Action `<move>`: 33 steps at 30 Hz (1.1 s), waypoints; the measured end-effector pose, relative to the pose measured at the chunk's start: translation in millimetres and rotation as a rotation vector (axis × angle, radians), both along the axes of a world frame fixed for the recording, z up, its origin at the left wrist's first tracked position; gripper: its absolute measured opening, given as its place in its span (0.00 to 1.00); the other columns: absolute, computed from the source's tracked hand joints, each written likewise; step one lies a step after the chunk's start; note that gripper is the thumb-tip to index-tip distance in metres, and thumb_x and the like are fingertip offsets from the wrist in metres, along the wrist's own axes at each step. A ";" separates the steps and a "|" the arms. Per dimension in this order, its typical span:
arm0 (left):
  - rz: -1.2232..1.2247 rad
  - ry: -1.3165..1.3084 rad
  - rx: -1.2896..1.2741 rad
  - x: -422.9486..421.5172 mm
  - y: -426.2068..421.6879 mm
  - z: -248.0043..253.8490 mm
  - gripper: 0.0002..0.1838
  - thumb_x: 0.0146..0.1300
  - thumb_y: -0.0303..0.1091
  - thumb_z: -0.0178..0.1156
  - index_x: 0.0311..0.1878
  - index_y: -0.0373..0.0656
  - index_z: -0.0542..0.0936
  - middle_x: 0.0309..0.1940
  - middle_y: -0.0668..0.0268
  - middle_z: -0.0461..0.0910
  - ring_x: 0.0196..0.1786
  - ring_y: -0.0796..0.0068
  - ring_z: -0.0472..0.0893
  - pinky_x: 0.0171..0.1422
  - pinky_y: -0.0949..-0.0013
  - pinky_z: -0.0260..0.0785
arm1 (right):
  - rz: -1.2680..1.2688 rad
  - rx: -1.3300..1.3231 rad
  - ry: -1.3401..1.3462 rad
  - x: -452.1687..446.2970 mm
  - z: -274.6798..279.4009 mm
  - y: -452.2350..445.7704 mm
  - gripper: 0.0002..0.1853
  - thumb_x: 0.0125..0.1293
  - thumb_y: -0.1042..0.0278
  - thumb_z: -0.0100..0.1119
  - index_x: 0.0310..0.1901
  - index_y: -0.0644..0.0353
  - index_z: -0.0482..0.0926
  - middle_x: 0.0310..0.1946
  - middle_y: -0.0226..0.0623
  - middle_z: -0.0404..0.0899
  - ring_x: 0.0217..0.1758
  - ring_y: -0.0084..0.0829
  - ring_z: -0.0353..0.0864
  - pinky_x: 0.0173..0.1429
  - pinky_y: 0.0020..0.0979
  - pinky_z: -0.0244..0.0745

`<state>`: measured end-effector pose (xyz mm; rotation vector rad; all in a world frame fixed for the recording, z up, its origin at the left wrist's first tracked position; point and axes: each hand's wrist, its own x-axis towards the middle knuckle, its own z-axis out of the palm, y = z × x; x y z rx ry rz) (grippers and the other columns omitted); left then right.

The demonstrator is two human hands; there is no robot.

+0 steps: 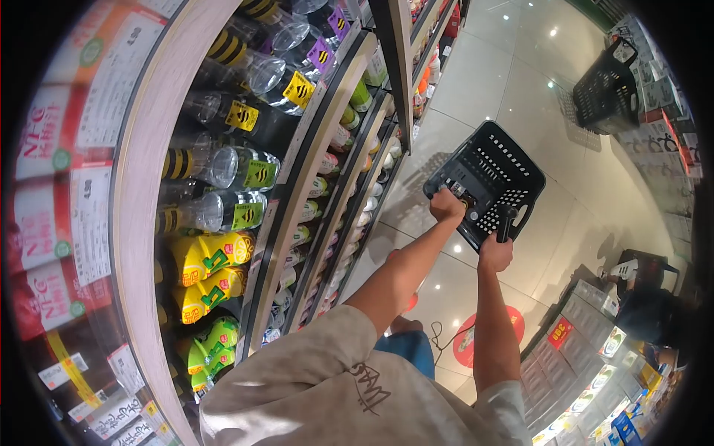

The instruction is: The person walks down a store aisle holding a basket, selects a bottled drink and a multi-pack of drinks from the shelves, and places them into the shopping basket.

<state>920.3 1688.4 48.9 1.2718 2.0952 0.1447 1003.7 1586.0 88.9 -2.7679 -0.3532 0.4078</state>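
Observation:
A black plastic shopping basket (494, 152) with slotted sides is held out in front of me, tilted. My right hand (496, 253) is wrapped round its black handle (507, 225). My left hand (447, 204) reaches over the basket's near left side, its fingers closed around what looks like a small bottle (466, 204) with dark and yellow parts. The fingers and the basket's side hide much of that bottle.
Shelves at the left hold clear-capped bottles with bee labels (256, 172), yellow packs (212, 251) and green packs (216, 346). Another black basket (606, 89) stands at upper right. Stacked cartons (573, 334) line the lower right. A red round floor sticker (487, 336) lies on the tiles.

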 end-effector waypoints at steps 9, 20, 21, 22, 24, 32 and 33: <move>-0.040 -0.099 -0.068 13.8 24.7 6.5 0.11 0.49 0.33 0.63 0.37 0.40 0.82 0.37 0.53 0.82 0.45 0.54 0.82 0.50 0.60 0.74 | -0.018 -0.012 -0.034 15.9 -1.1 22.1 0.17 0.55 0.54 0.59 0.38 0.59 0.80 0.34 0.47 0.82 0.40 0.50 0.81 0.45 0.47 0.74; -0.018 -0.068 -0.107 39.8 41.0 10.7 0.10 0.50 0.35 0.65 0.35 0.41 0.83 0.38 0.54 0.83 0.45 0.56 0.83 0.49 0.62 0.76 | -0.031 0.046 -0.061 44.5 -0.9 40.3 0.14 0.56 0.56 0.59 0.37 0.58 0.79 0.33 0.45 0.82 0.40 0.50 0.81 0.45 0.47 0.74; 0.003 -0.057 -0.107 41.8 42.2 11.7 0.10 0.50 0.35 0.65 0.35 0.41 0.83 0.38 0.54 0.83 0.45 0.56 0.83 0.49 0.62 0.76 | -0.027 0.041 -0.063 46.0 -0.9 41.6 0.15 0.56 0.56 0.59 0.37 0.58 0.79 0.33 0.45 0.82 0.40 0.50 0.81 0.45 0.47 0.74; 0.026 -0.043 -0.106 41.5 44.2 12.2 0.10 0.50 0.35 0.65 0.35 0.41 0.84 0.39 0.54 0.83 0.45 0.56 0.83 0.49 0.62 0.76 | -0.021 0.036 -0.061 46.2 -1.2 43.5 0.15 0.56 0.56 0.59 0.38 0.58 0.80 0.33 0.45 0.82 0.40 0.50 0.81 0.45 0.47 0.74; 0.022 -0.033 -0.123 43.2 47.9 10.5 0.10 0.50 0.35 0.65 0.35 0.42 0.84 0.39 0.54 0.83 0.45 0.56 0.83 0.49 0.61 0.76 | -0.021 0.041 -0.058 49.4 -1.1 47.0 0.15 0.56 0.55 0.59 0.37 0.57 0.80 0.33 0.45 0.82 0.40 0.50 0.81 0.45 0.47 0.74; 0.059 -0.020 -0.140 64.0 64.6 0.4 0.11 0.50 0.35 0.65 0.37 0.43 0.83 0.39 0.54 0.83 0.45 0.55 0.83 0.50 0.61 0.76 | -0.004 0.011 -0.072 70.9 -6.7 64.5 0.15 0.55 0.54 0.58 0.36 0.57 0.80 0.32 0.45 0.82 0.39 0.50 0.81 0.45 0.46 0.74; 0.066 -0.019 -0.125 66.1 68.0 -0.4 0.11 0.50 0.35 0.65 0.37 0.43 0.83 0.39 0.54 0.83 0.45 0.55 0.83 0.50 0.61 0.76 | 0.003 0.024 -0.084 73.3 -6.6 67.7 0.15 0.55 0.54 0.58 0.36 0.57 0.80 0.32 0.44 0.82 0.39 0.50 0.82 0.44 0.46 0.74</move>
